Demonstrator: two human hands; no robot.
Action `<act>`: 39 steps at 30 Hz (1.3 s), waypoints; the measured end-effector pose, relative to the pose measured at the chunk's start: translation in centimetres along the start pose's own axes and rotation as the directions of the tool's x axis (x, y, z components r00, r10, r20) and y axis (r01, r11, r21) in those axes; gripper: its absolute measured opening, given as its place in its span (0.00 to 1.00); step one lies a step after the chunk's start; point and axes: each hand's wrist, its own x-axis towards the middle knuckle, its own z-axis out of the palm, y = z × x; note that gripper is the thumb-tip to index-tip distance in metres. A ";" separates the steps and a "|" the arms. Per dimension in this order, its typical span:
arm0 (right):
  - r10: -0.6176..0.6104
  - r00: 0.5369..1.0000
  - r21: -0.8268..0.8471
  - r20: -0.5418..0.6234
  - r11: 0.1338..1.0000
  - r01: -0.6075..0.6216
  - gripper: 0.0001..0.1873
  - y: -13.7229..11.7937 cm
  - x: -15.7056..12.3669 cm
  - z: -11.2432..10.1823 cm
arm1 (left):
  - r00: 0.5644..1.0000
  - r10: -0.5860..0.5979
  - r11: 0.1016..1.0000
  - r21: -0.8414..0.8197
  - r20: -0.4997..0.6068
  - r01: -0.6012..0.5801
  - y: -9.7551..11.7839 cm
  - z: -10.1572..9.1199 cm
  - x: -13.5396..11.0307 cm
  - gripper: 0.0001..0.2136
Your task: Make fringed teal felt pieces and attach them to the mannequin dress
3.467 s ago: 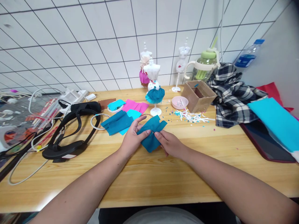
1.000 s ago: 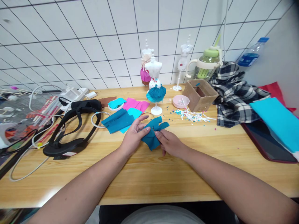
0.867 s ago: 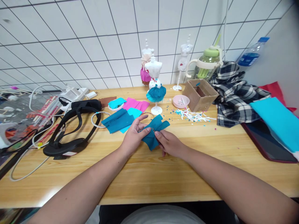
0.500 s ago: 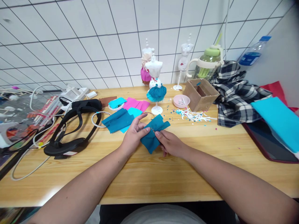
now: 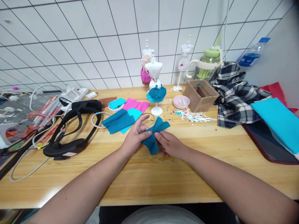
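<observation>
Near mid-frame, a thin teal sheet (image 5: 150,145), matte and creased, puckered at its centre, with pointed flaps above and below. Held on its left side by the left hand (image 5: 135,133), thumb pressed on top, forefinger stretched well apart, other fingers partly curled. Pinched on its right by the right hand (image 5: 170,143), thumb and forefinger close together, remaining fingers folded underneath; detail at the pinch too small to tell. Just left, a flat teal piece (image 5: 118,121) overlapping a smooth cyan one (image 5: 135,113). Above, a white dress form (image 5: 154,70) in a ruffled teal skirt (image 5: 156,94). Right of centre, a shallow round pink bowl (image 5: 181,106), a boxy brown carton (image 5: 205,100) and curly white strips (image 5: 195,116).
</observation>
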 end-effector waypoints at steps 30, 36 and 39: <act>-0.003 1.000 0.013 0.014 1.000 0.003 0.26 -0.4 0.0 0.1 | 0.997 0.069 0.970 0.231 0.039 -0.076 0.5 0.5 -0.6 0.32; -0.009 1.000 0.007 0.002 1.000 0.009 0.24 -0.1 0.2 0.1 | 0.998 0.051 0.973 0.224 0.038 -0.058 0.5 0.5 -0.5 0.33; -0.014 1.000 -0.022 0.002 1.000 0.014 0.23 0.1 0.4 0.0 | 0.998 0.045 0.970 0.236 0.047 -0.055 0.4 0.3 -0.5 0.34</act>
